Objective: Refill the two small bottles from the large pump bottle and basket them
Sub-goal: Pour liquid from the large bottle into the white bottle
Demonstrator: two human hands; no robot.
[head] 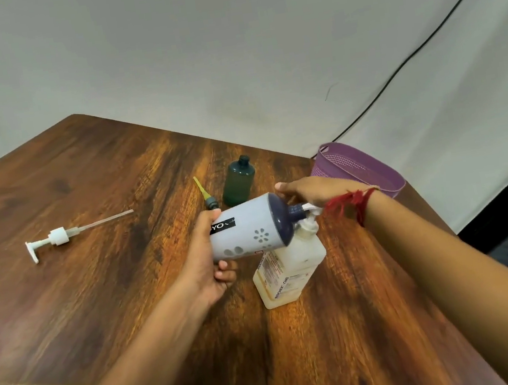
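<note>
My left hand [203,267] grips a small grey bottle [245,234] with a dark blue shoulder and tips it sideways. Its open neck points at the white spout of the large cream pump bottle [290,269], which stands on the wooden table [97,298]. My right hand [311,190] rests on top of that pump head with its fingers stretched out; the head itself is mostly hidden under the hand. A small dark green bottle [238,183] stands upright and uncapped behind them.
A yellow-tipped nozzle cap [205,193] lies next to the green bottle. A loose white pump with its long tube [58,237] lies at the left of the table. A purple basket [371,171] sits at the table's right edge. A black cable [422,45] runs down the wall.
</note>
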